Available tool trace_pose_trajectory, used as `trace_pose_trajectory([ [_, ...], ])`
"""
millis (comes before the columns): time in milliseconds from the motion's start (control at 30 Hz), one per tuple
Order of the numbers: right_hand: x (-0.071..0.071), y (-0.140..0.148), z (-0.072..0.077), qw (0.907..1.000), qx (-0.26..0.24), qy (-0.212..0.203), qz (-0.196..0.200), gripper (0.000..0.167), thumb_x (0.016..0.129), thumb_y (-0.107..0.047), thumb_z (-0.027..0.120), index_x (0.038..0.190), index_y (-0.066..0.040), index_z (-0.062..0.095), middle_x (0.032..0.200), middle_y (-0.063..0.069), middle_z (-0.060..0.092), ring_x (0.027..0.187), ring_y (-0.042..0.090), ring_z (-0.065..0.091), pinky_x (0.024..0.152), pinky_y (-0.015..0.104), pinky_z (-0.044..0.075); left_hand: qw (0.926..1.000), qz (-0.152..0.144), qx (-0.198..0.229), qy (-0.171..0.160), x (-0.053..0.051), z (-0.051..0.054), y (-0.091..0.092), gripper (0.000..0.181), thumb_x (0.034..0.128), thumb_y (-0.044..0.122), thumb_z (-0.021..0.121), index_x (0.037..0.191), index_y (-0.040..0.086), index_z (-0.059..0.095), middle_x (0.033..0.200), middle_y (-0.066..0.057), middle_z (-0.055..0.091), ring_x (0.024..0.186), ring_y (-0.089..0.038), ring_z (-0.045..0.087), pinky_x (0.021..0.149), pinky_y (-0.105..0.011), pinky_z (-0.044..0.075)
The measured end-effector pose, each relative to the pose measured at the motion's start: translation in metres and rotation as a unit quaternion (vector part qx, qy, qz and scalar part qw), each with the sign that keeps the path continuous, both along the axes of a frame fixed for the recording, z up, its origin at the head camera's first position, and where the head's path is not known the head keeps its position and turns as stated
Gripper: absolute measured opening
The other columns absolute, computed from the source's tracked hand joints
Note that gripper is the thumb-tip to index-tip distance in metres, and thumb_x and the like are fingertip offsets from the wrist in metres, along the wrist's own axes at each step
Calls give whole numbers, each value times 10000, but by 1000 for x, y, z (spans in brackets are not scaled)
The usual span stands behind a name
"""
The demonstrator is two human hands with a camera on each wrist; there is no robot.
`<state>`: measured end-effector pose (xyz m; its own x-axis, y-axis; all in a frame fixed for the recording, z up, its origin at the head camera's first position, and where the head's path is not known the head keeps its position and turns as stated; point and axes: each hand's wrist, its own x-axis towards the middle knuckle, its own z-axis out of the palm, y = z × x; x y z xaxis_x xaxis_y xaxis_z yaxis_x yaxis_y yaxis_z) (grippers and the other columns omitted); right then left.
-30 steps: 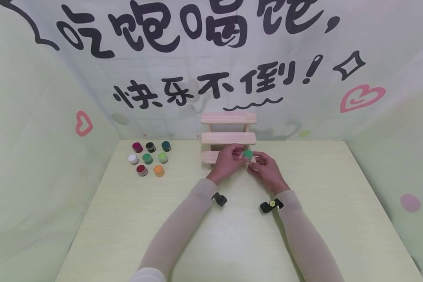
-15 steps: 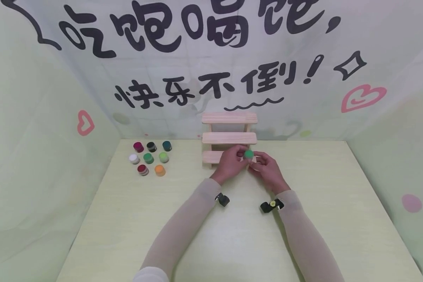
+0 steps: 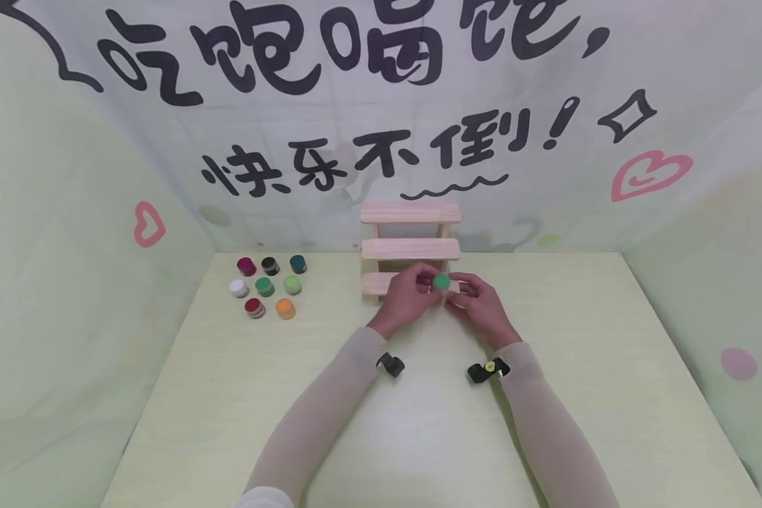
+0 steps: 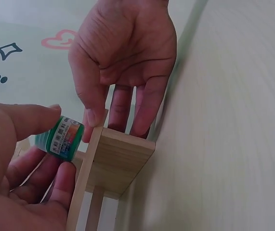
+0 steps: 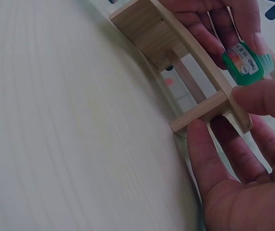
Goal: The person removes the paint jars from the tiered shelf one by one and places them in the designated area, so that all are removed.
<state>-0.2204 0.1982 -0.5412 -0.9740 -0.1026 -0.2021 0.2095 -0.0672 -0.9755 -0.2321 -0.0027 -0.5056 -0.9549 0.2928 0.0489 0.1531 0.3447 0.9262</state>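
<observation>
My left hand [image 3: 409,298] pinches a small green paint jar [image 4: 65,138] between thumb and fingers. A printed label shows on the jar's side, and in the left wrist view it is tilted. It is held over the right part of the lowest step of a small three-step wooden stand [image 3: 410,248]. My right hand [image 3: 480,308] grips the right end of that step. In the right wrist view its thumb lies on the plank and its fingers reach beneath, around the end of the stand [image 5: 202,113]. The hands partly hide the lowest step in the head view.
To the left stand several small paint jars in loose rows, among them a white one [image 3: 238,288], a green one [image 3: 264,286] and an orange one [image 3: 285,308]. A printed cloth [image 3: 305,127] hangs behind the table [image 3: 419,423], close to the stand.
My left hand and the green paint jar have shifted slightly left along the lowest step and a little toward me. The right hand keeps its hold on the stand's right end.
</observation>
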Motion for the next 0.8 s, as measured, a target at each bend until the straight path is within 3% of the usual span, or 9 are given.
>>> trace_pose_trajectory([
  [133,0,-2,1,10000,34,52,2,479,1006,14,653,1470,-10,536,1109,-29,729,1031,87,718,963,295,623,9998,40,151,-99,4,0,-9,348,929,292,839,1219,206,668,1187,34,702,1096,-118,710,964,-260,603],
  [600,1,-4,3,9999,160,-43,40,492,1010,-20,669,1482,-18,531,1180,44,697,1050,126,698,981,318,620,9991,169,386,19,14,-1,-45,414,918,190,838,1282,109,659,1217,-57,711,1155,-215,695,996,-272,601],
  [800,1,-2,3,9998,211,-24,-12,483,1001,-34,692,1464,-34,555,1108,48,701,1046,134,700,978,305,617,9987,221,458,27,21,-4,-65,391,919,211,839,1272,142,685,1237,-35,705,1177,-222,684,1009,-297,602],
])
